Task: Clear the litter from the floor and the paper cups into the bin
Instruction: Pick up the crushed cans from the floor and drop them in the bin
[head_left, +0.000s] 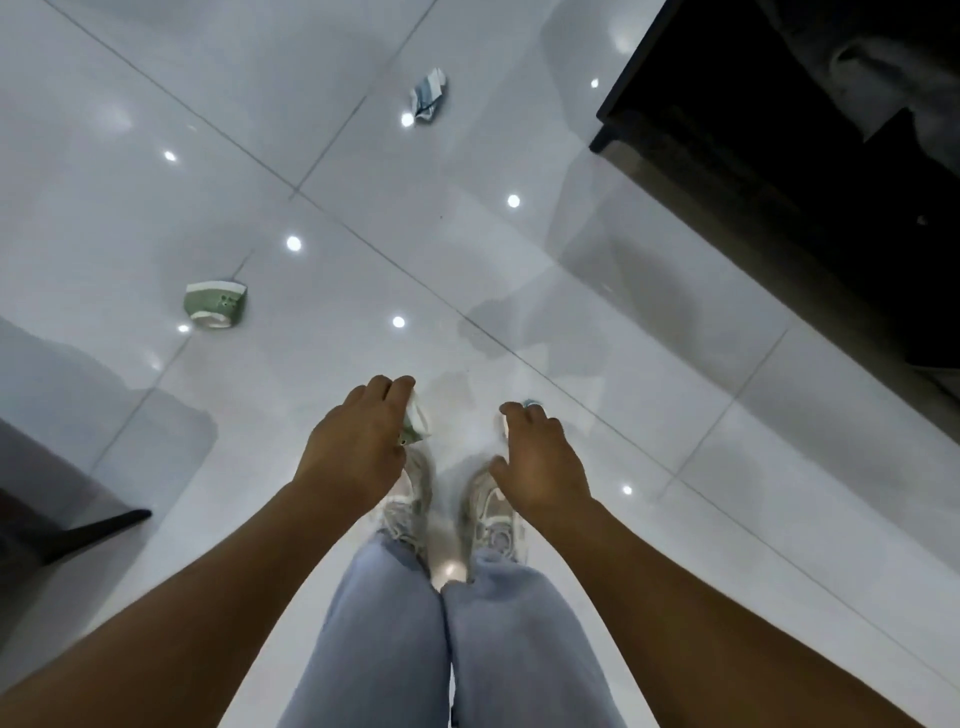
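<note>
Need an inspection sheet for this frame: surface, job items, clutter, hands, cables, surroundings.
Surface: glossy white tile floor, ceiling lights reflected.
Job's things: green cup on its side, left; crumpled wrapper farther ahead; no bin in view.
Clutter: nothing seen beyond the litter.
Hands: left hand holds a green-white piece; right hand holds a small white-blue scrap.
Cables: nothing seen.
Surroundings: dark cabinet right; dark furniture leg left.

Bare tiled floor (363, 171) lies around the green cup (215, 304); dark furniture (779, 156) blocks the right.
</note>
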